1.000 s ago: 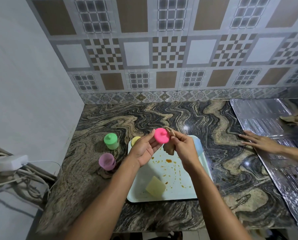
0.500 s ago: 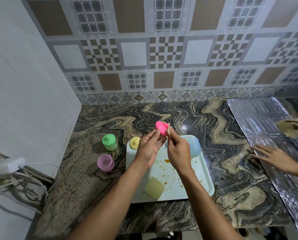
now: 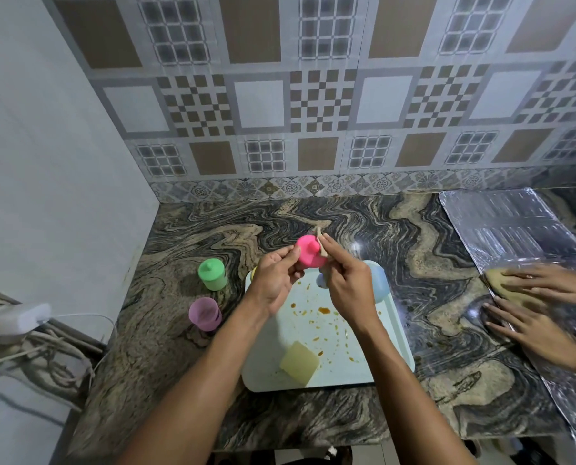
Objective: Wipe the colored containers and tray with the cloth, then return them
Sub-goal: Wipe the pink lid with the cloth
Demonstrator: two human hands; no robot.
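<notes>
My left hand (image 3: 274, 280) grips a pink container (image 3: 310, 253) above the far end of a pale tray (image 3: 390, 347). My right hand (image 3: 345, 283) pinches a beige cloth (image 3: 320, 245) against the container's right side. The tray lies on the marble counter and carries orange stains. A yellow container (image 3: 300, 362) lies on its near part, and a blue container (image 3: 378, 283) sits at its far right, partly behind my right hand. A green container (image 3: 212, 274) and a purple container (image 3: 205, 313) stand on the counter left of the tray.
Another person's two hands (image 3: 541, 307) press a yellow cloth (image 3: 501, 283) onto a foil sheet (image 3: 521, 236) at the right. A white adapter with cables (image 3: 15, 322) lies at the left edge. A tiled wall (image 3: 313, 112) rises behind the counter.
My hands turned the pink container and shifted the cloth along its side. The other person's hands moved down onto the foil with their cloth.
</notes>
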